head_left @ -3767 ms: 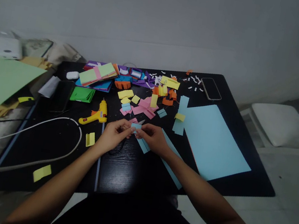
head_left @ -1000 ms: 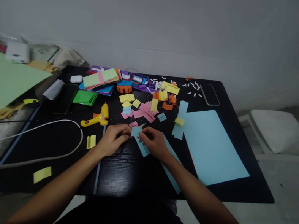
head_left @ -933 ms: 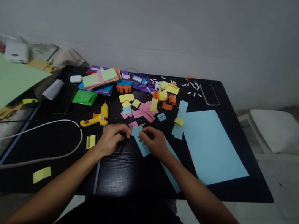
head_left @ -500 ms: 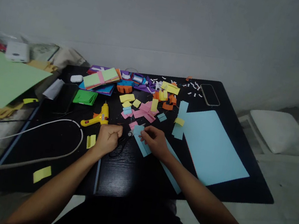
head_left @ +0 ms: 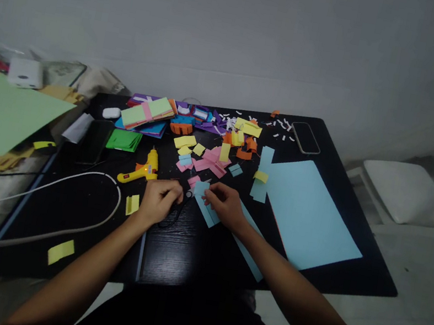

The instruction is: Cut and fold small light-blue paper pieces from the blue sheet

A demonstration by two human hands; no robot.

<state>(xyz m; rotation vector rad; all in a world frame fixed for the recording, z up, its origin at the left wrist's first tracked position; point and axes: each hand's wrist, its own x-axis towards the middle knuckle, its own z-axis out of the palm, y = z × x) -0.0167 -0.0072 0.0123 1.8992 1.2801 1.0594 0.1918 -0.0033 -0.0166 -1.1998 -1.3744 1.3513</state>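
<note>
My right hand (head_left: pixel 224 203) pinches a small light-blue paper piece (head_left: pixel 201 188) between thumb and fingers. Beneath it lie a light-blue paper strip (head_left: pixel 208 216) and a longer blue strip (head_left: pixel 249 259) that runs under my forearm. My left hand (head_left: pixel 160 199) rests on the table with its fingers curled and the thumb towards the right; what they hold, if anything, is hidden. Black-handled scissors (head_left: pixel 177 216) lie just beside it, their blades partly under the blue paper. A yellow glue gun (head_left: pixel 143 168) lies beyond my left hand, its small orange light showing.
Pink paper pieces (head_left: pixel 214 161), yellow pieces (head_left: pixel 185 142) and white scraps are scattered at the back. A large light-blue sheet (head_left: pixel 312 218) covers the right side, below a phone (head_left: pixel 306 138). A white cable (head_left: pixel 115 206) loops at left. Folded green paper (head_left: pixel 124 140) lies near it.
My left hand has turned and shifted slightly right, its thumb and forefinger now reaching closer to the scissors. The right hand with the blue paper piece has barely moved.
</note>
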